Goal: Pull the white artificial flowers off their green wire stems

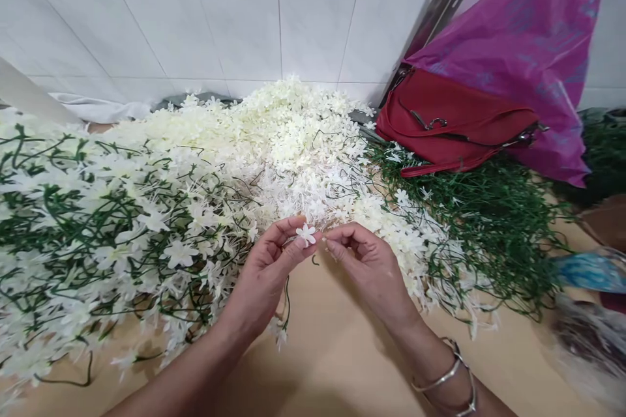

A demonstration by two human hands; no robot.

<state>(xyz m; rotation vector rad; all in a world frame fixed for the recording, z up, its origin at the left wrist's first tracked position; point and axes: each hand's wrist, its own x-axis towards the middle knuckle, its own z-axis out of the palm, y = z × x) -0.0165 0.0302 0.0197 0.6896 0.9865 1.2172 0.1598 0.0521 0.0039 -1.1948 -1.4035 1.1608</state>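
Note:
Between thumb and fingers, my left hand holds a small white flower, its petals facing up. A dark green stem hangs below that hand. Close beside the flower on its right, my right hand is pinched, with a tiny pale piece at its fingertips that is too small to make out. Loose white blossoms are heaped just beyond both hands. To the left lies a big pile of white flowers on green stems.
A red handbag leans by a purple plastic bag at the back right. Green stems lie below it on the tan table. Clear plastic packaging sits at the right edge. White tiles form the wall behind.

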